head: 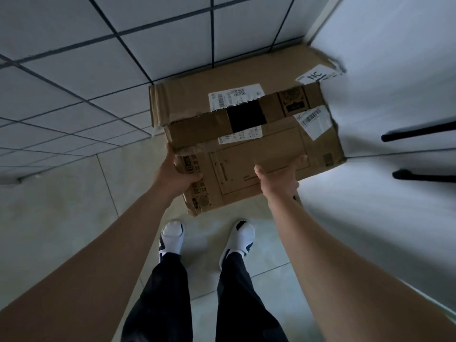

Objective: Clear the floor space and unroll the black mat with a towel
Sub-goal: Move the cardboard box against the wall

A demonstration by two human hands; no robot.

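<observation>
- Cardboard, brown and worn: a large box [246, 144] fills the middle of the view, toward 12 o'clock from the person's feet, in the corner where the tiled wall [98, 58] meets a plain white wall [394, 70].
- Its top flaps are partly parted; a black gap [245, 117] shows between them, and what lies inside cannot be made out.
- White shipping labels [234, 96] with barcodes are stuck on the flaps, one torn along the seam, another at about 2 o'clock on the box.
- Left hand [177, 174] grips the box's near left corner, fingers wrapped around the edge, at roughly 10 o'clock from the feet.
- Right hand [278, 176] holds the near right edge, thumb raised on top and fingers spread on the lid, at roughly 1 o'clock.
- Below, two feet in white socks and dark slippers [172, 238] stand on the pale tiled floor [61, 218], with dark trousers above them.
- Two black rod-like shapes [419, 132] jut in from 3 o'clock.
- No black mat or towel is visible.
</observation>
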